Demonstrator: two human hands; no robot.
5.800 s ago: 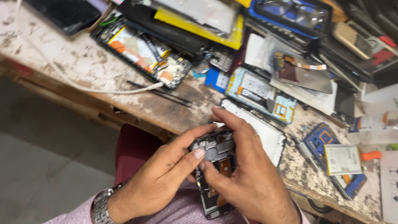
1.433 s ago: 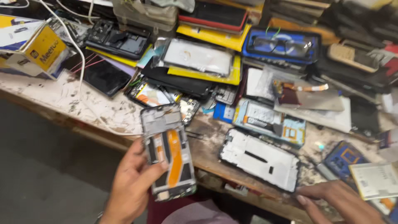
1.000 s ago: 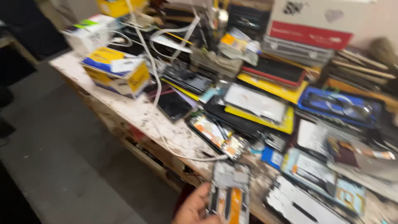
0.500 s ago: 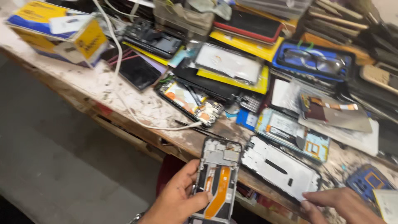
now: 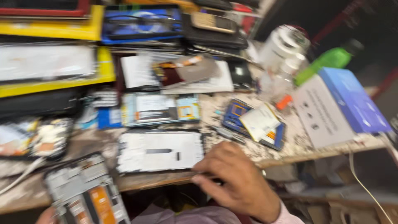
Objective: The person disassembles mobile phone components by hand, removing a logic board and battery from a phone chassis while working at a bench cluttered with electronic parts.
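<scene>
Cluttered doesn't even cover it: the worn, paint-speckled counter [image 5: 315, 149] is buried in phone parts, and the whole shot is motion-blurred, so small details are mush.

Using the silver back plate [image 5: 159, 151] lying flat near the front edge as the landmark: the right hand [image 5: 236, 182] sits just to its right, at the counter's edge, fingertips touching or nearly touching the plate's right end. The fingers are curled, and there's something dark under them, but I can't tell whether that grip is actually clamped on anything.

Down and to the left of the plate, the opened phone frame [image 5: 85, 193] with the orange strip inside hangs off the front edge. The left hand [image 5: 46, 215] is barely in view at the bottom, right under the frame; its grip looks to be holding the frame's lower end.

Behind the plate lies another stripped phone with a board showing [image 5: 159, 108]. To the plate's right there's a blue part with a white battery on it [image 5: 257, 124], and further right a blue box [image 5: 352, 99] and a green bottle [image 5: 327, 62].
</scene>
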